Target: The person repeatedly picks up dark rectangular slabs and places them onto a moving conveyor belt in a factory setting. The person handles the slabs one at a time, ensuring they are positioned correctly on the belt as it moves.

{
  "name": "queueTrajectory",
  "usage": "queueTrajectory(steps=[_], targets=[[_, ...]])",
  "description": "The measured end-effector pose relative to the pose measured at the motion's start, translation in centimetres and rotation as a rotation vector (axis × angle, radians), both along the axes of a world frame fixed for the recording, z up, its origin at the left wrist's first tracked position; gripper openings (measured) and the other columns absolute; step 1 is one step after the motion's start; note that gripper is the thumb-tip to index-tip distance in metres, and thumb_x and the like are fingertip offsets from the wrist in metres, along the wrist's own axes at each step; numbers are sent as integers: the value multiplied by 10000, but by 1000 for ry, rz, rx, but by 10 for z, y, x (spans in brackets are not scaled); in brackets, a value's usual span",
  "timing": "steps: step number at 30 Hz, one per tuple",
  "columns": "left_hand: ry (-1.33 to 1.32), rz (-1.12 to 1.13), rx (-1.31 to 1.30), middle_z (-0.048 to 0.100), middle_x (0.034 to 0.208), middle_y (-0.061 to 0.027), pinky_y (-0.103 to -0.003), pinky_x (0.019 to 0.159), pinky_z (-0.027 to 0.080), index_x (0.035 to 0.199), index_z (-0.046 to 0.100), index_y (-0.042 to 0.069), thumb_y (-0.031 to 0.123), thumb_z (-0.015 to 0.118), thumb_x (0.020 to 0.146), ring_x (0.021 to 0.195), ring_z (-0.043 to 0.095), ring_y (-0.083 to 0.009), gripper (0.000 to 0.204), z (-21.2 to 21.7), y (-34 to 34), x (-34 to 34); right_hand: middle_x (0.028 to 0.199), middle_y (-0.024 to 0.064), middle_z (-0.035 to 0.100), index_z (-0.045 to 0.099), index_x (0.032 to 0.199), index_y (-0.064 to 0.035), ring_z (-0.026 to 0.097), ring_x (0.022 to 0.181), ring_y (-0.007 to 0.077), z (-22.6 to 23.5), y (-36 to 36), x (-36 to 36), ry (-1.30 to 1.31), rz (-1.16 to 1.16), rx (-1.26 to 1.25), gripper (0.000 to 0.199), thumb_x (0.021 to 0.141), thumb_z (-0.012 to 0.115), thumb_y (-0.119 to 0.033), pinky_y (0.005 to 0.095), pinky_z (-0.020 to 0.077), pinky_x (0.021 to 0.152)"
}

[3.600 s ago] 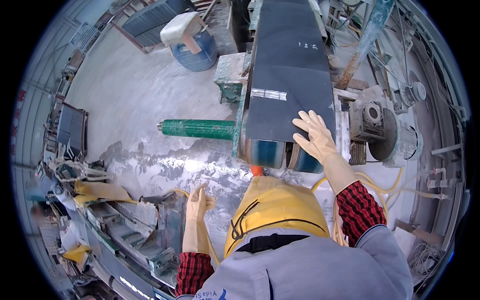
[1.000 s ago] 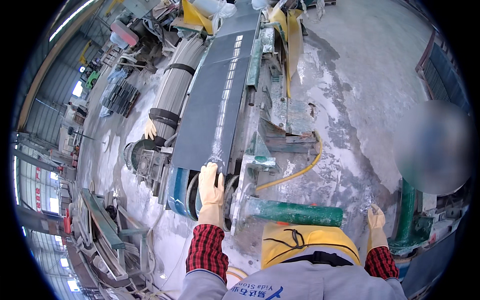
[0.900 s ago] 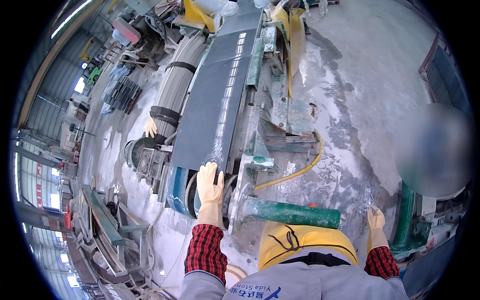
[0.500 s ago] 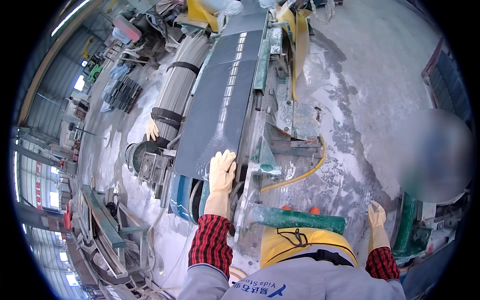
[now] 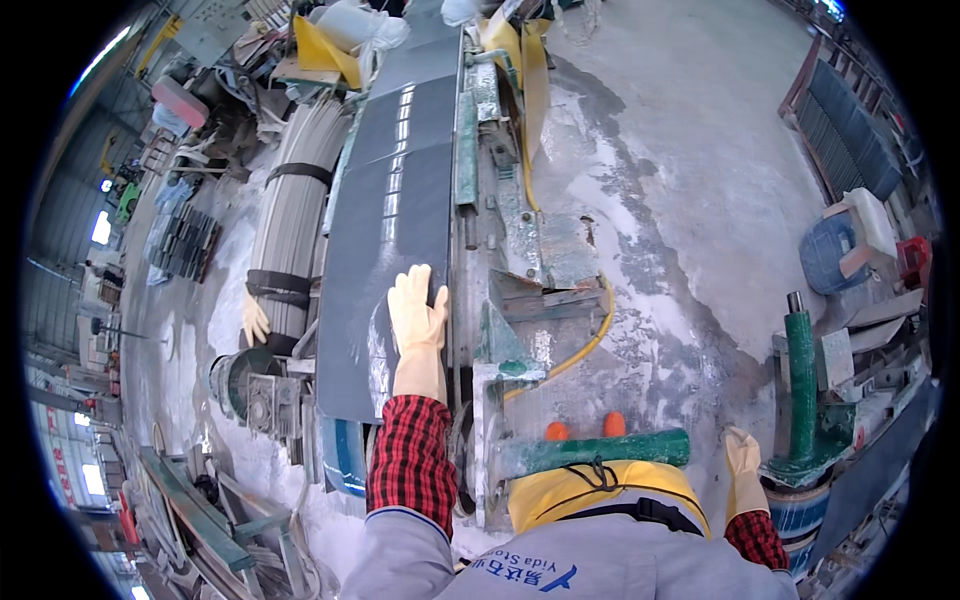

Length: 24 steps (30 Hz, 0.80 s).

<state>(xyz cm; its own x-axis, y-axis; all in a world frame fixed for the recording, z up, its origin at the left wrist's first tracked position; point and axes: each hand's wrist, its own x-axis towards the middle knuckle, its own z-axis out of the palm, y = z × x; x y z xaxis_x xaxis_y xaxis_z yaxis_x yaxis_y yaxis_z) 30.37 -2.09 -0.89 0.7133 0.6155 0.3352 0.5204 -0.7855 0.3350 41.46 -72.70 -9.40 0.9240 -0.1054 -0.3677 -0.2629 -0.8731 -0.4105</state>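
A long dark grey slab (image 5: pixel 385 215), glossy and wet in a streak along its middle, lies on a conveyor whose blue roller (image 5: pixel 343 455) shows below its near end. My left hand (image 5: pixel 415 320), in a cream rubber glove, rests palm down near the slab's right edge, fingers stretched out and thumb apart. My right hand (image 5: pixel 742 468), gloved alike, hangs low at the right beside a green upright post (image 5: pixel 800 385). Its fingers are loosely bent, with nothing visible in them.
Left of the conveyor lie a strapped bundle of grey strips (image 5: pixel 290 215), a cream glove (image 5: pixel 254 320) and a motor (image 5: pixel 265 400). A green pipe (image 5: pixel 600 450) crosses before my waist. A yellow hose (image 5: pixel 590 345) curves at the right, with a blue barrel (image 5: pixel 828 250) farther out.
My left hand has moved farther along the slab, away from its near end. My right hand has dropped slightly. The whole view has shifted, bringing the slab lower and to the left.
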Motion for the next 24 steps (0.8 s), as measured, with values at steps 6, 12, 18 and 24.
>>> queueTrajectory(steps=[6, 12, 18, 24], targets=[[28, 11, 65, 573, 1442, -134, -493, 1156, 329, 1380, 573, 108, 277, 691, 917, 1371, 467, -372, 506, 8, 22, 50, 1066, 36, 770, 783, 1108, -126, 696, 1022, 158, 14, -7, -27, -21, -132, 140, 245, 882, 714, -189, 282, 507, 935], [-17, -66, 141, 575, 1415, -130, -473, 1140, 350, 1364, 570, 90, 224, 635, 942, 1325, 487, -355, 448, 3, 16, 47, 1122, 51, 769, 794, 1100, -177, 702, 1070, 182, 12, 4, -30, 12, -157, 166, 247, 861, 748, -217, 295, 505, 967], [-109, -167, 142, 592, 1260, -144, -467, 1018, 425, 1249, 586, 66, 102, 623, 908, 1143, 534, -372, 345, 27, -23, 9, 1089, 35, 773, 788, 1108, -177, 704, 1042, 166, 1, 19, -10, 7, -94, 258, 250, 866, 745, -221, 286, 513, 944], [-106, -163, 148, 594, 1292, -148, -467, 1067, 409, 1268, 585, 67, 97, 628, 907, 1208, 522, -366, 365, 28, -64, -49, 1100, 45, 778, 781, 1132, -191, 713, 1046, 178, -34, 10, 10, 19, 12, 277, 277, 865, 745, -256, 309, 527, 934]])
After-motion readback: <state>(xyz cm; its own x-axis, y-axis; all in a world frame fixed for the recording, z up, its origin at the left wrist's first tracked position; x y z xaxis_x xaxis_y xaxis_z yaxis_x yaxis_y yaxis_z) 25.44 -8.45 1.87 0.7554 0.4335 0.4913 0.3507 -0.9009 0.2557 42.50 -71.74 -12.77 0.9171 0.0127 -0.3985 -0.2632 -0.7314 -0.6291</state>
